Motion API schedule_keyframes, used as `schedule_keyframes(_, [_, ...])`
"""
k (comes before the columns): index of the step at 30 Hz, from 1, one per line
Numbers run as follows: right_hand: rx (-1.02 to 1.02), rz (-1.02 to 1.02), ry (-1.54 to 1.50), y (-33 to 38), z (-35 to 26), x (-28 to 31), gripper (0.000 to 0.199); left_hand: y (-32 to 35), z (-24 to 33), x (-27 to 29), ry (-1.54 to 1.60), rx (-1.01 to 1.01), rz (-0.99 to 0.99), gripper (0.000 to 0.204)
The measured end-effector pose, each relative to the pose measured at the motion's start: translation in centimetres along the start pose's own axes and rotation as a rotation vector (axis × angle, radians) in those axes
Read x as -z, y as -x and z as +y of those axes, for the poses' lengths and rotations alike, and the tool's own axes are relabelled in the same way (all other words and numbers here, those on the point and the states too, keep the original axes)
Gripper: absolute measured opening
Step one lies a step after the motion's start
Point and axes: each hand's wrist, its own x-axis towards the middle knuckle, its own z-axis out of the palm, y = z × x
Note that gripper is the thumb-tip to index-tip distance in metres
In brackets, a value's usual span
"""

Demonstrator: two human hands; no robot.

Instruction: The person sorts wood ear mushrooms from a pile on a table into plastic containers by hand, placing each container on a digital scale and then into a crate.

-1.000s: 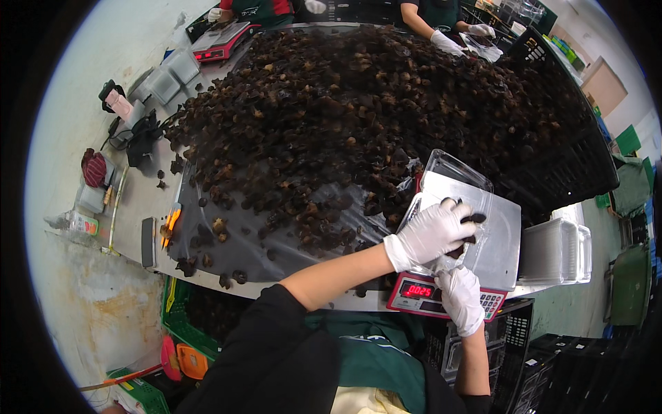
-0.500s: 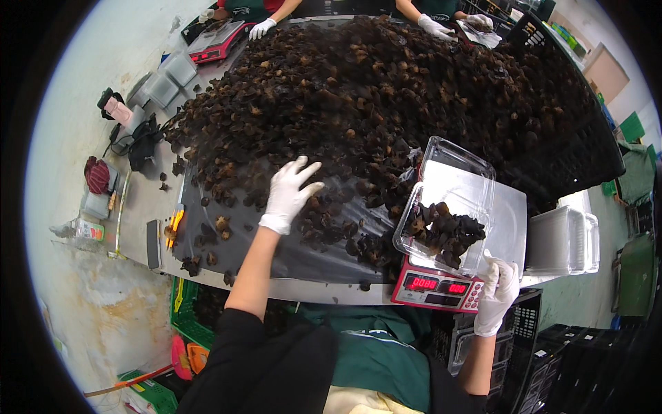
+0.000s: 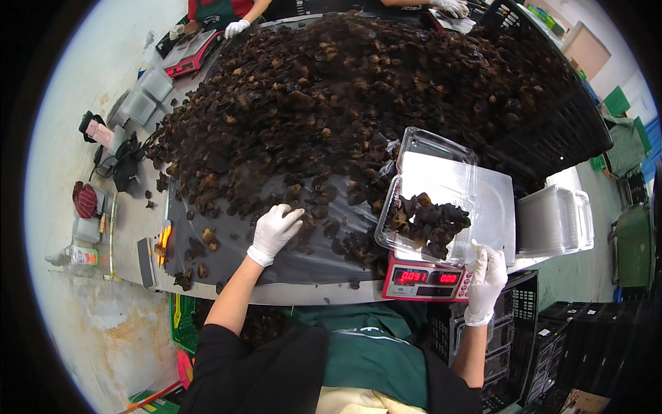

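A broad heap of dark brown, frilly wood ear mushrooms (image 3: 324, 103) covers most of the black-sheeted table. At its near edge my left hand (image 3: 276, 233), white-gloved, hovers low with loosely bent fingers a little apart; no piece shows in it. An open clear plastic box (image 3: 389, 231) with a hinged lid (image 3: 438, 143) lies on the metal plate of a red digital scale (image 3: 427, 283). Several dark mushroom pieces (image 3: 433, 224) sit in the box. My gloved right hand (image 3: 486, 279) is at the box's near right corner, fingers closed by its rim, beside the scale's buttons.
Stacked clear boxes (image 3: 552, 221) stand right of the scale, below a black crate (image 3: 558, 138). Along the left edge lie a yellow-handled cutter (image 3: 164, 241) and a dark flat bar (image 3: 146, 262). Across the table, co-workers' gloved hands (image 3: 236, 28) are beside another red scale (image 3: 189, 54).
My left hand has drawn slightly nearer and its spread fingers have bent inward. My right hand stays by the box. The scale's reading has risen. The whole view has shifted somewhat.
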Motion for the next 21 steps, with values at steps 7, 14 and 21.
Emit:
schedule_keyframes(7, [-0.187,-0.137,-0.127,-0.4,0.6,-1.5,0.033,-3.9,0.2,0.3,0.458,0.320,0.205,0.018])
schedule_keyframes(14, [-0.180,-0.175,-0.026,-1.3,0.2,-3.0,0.043,-14.3,14.0,3.6,0.644,-0.016,0.204,0.022])
schedule_keyframes(21, [-0.087,-0.145,-0.014,-1.2,2.0,-3.1,0.037,-15.7,21.0,1.0,0.167,-0.366,-0.086,0.048])
